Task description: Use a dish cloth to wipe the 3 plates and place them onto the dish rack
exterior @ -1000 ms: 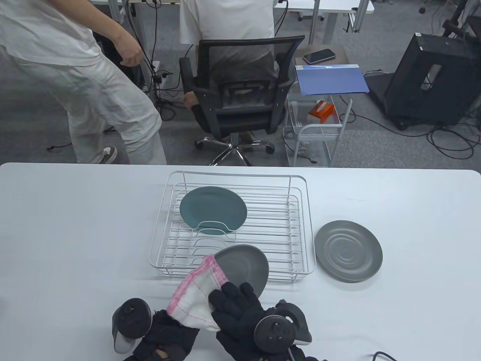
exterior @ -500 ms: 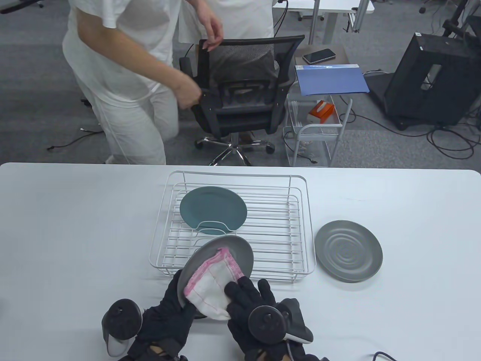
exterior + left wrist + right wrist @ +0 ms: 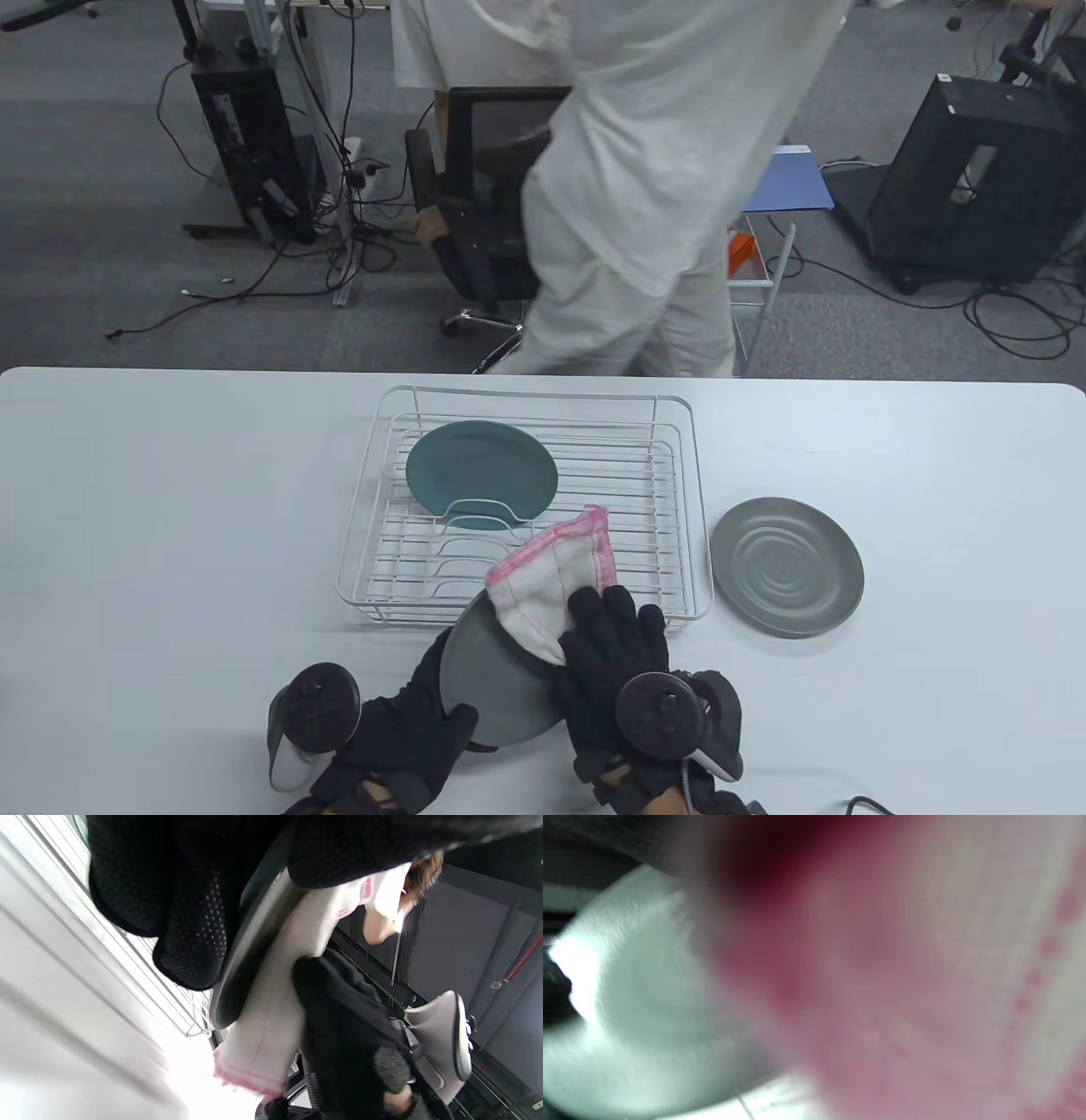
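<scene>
My left hand grips a grey plate by its lower left rim, just in front of the white wire dish rack. My right hand presses a white dish cloth with pink edging against the plate's upper right part. In the left wrist view the grey plate shows edge-on between my left fingers and the cloth. A teal plate leans in the rack's back left. Another grey plate lies flat on the table to the right of the rack. The right wrist view is a blur of cloth.
The rack stands mid-table on the white table. Beyond the far edge a person in white stands in front of an office chair. A wire trolley and a black box are on the floor behind.
The cloth and my right hand slid from the plate's middle to its upper right edge. The plate tilted back toward me and lower. The person behind walked from left to centre-right.
</scene>
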`<action>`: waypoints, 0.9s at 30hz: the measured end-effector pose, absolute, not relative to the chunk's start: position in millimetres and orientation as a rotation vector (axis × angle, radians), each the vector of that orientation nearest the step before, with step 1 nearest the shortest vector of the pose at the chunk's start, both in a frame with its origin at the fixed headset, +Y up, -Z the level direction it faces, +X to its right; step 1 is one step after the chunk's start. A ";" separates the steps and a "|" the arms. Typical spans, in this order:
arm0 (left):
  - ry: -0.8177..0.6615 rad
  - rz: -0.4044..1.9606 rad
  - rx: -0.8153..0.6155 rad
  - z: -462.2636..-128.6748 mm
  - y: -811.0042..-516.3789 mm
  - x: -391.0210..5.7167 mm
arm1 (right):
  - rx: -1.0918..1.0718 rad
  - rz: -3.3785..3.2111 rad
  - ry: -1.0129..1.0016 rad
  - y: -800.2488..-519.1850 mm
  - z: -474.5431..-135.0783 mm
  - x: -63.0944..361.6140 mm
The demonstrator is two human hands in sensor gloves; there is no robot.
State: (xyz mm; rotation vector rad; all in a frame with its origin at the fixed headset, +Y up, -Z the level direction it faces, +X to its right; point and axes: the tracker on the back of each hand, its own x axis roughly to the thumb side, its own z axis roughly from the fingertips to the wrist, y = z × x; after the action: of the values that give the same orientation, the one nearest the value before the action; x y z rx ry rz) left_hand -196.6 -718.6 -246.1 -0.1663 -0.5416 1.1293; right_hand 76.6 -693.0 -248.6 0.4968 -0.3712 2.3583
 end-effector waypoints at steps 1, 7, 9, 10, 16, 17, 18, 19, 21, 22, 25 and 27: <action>-0.530 1.128 -0.156 -246.0 -718.4 -197.5 | 0.490 2.316 -0.377 -691.9 -247.5 78.9; -0.356 1.092 -0.001 -244.7 -715.3 -212.1 | 0.368 1.827 -0.307 -693.8 -246.3 91.0; -0.295 1.106 0.034 -245.5 -715.8 -218.3 | 0.331 1.700 -0.277 -696.4 -247.4 93.3; -0.267 1.108 0.056 -245.8 -715.9 -221.9 | 0.298 1.650 -0.261 -698.1 -247.6 95.0; -0.178 1.089 0.212 -245.0 -708.2 -243.1 | 0.241 1.582 -0.205 -703.9 -249.8 97.3; -0.156 1.074 0.252 -246.0 -705.3 -249.0 | 0.242 1.594 -0.207 -705.0 -250.2 96.6; -0.144 1.069 0.271 -247.1 -703.0 -253.0 | 0.243 1.601 -0.208 -705.3 -250.2 96.2; -0.126 1.059 0.296 -248.9 -698.7 -258.8 | 0.244 1.603 -0.210 -705.5 -250.0 95.8; -0.099 1.045 0.332 -253.6 -689.1 -268.9 | 0.239 1.595 -0.213 -705.2 -249.1 95.6; -0.091 1.039 0.356 -256.0 -684.4 -273.0 | 0.234 1.587 -0.218 -705.0 -248.8 95.8; -0.051 1.000 0.382 -268.2 -663.3 -283.3 | 0.223 1.583 -0.231 -703.6 -248.5 98.4; -0.040 0.898 0.422 -280.9 -649.8 -285.7 | 0.207 1.583 -0.247 -703.7 -249.1 101.1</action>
State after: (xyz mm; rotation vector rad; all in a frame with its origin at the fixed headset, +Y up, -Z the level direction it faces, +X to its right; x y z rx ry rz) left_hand -285.7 -649.8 -280.9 0.4224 -0.0398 0.8977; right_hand 101.1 -703.7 -249.1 0.2069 -0.2474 1.5833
